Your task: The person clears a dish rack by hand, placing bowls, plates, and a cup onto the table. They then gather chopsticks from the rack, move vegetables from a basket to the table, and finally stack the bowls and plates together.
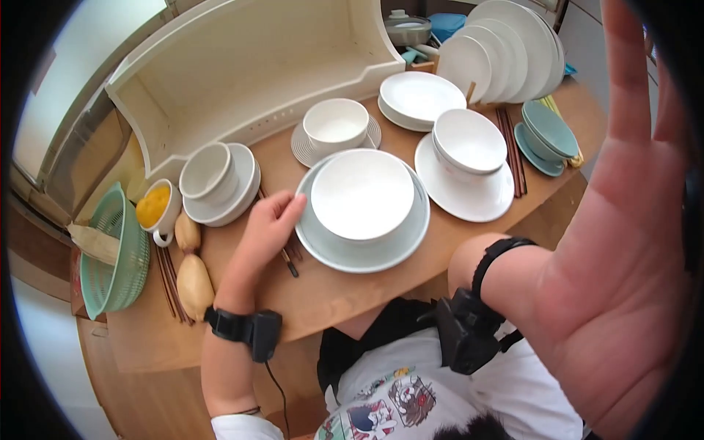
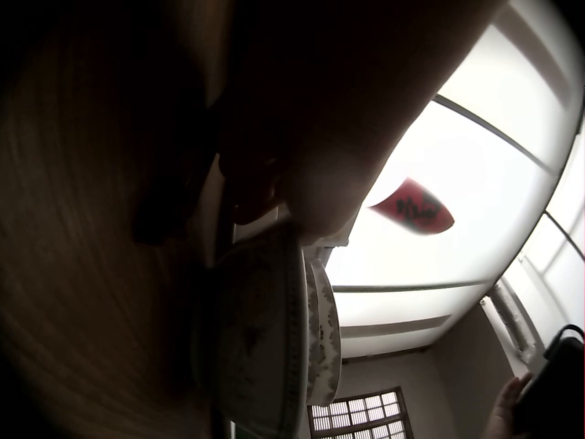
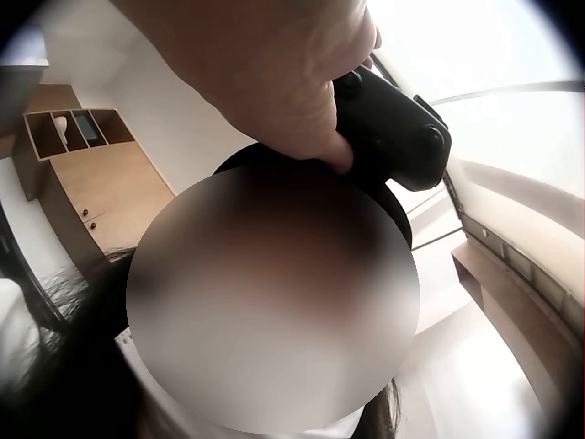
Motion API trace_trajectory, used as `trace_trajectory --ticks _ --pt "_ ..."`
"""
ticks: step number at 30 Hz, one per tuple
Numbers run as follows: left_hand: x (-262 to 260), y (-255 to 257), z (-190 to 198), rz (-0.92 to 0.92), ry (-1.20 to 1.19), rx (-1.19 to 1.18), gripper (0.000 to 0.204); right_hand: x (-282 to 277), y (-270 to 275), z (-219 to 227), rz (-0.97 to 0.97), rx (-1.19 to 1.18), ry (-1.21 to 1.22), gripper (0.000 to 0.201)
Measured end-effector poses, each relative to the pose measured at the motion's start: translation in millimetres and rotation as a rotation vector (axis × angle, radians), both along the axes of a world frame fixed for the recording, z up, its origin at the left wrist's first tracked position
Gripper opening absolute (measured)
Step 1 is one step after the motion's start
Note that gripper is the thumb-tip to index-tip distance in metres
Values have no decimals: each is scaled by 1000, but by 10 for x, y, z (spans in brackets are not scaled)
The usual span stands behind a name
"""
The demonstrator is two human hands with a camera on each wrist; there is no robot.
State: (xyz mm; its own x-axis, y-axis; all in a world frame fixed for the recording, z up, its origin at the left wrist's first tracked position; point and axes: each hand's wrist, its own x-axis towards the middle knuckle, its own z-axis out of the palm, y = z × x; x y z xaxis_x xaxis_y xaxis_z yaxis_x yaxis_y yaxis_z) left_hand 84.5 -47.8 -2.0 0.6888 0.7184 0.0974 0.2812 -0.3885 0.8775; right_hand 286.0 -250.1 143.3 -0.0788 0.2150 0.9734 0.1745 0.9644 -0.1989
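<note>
My left hand (image 1: 271, 224) is at the left rim of a wide pale blue-grey bowl (image 1: 312, 238), fingers curled and pinching its edge. A white bowl (image 1: 363, 194) sits inside it. In the left wrist view, the wide bowl's patterned outer side (image 2: 251, 338) shows beside the dark hand (image 2: 274, 174), with fingertips at the rim. My right hand (image 1: 623, 249) is raised close before the head camera, fingers extended upward. In the right wrist view, the right hand (image 3: 274, 82) touches a black device (image 3: 398, 133) worn on the head.
Stacked bowls and plates stand around, including green bowls (image 1: 550, 130) at right and racked plates (image 1: 469, 70) behind. A cream cover (image 1: 257, 66) lines the back. At left are a green basket (image 1: 143, 257), a cup (image 1: 169, 209), peeled tubers (image 1: 194, 286) and chopsticks (image 1: 167, 286).
</note>
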Motion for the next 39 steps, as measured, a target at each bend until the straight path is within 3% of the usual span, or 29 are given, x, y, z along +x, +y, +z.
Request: trace_trajectory --ticks 4,6,12,14,21,26,29,33,39 --pt "7 -111 120 37 -1 -187 29 47 147 -75 22 -18 17 73" --pt "13 -55 82 7 18 -105 28 59 168 -99 23 -17 10 72" --pt "27 -45 39 39 -33 -194 33 88 197 -62 -24 -79 -21 69" --pt "9 -40 92 20 42 -61 33 97 238 -54 -39 -106 -26 68" --pt "25 -101 167 52 22 -262 31 192 279 -103 -78 -154 -40 65" --pt "70 -55 134 39 -46 -146 32 231 274 -98 -50 -139 -40 63" --pt "33 -105 170 64 32 -252 34 202 295 -154 -26 -162 -27 62" --pt "32 -49 55 55 -21 -139 34 200 261 -119 -43 -151 -29 60" --pt "34 -89 136 68 14 -227 33 220 221 -111 -55 -156 -25 57"
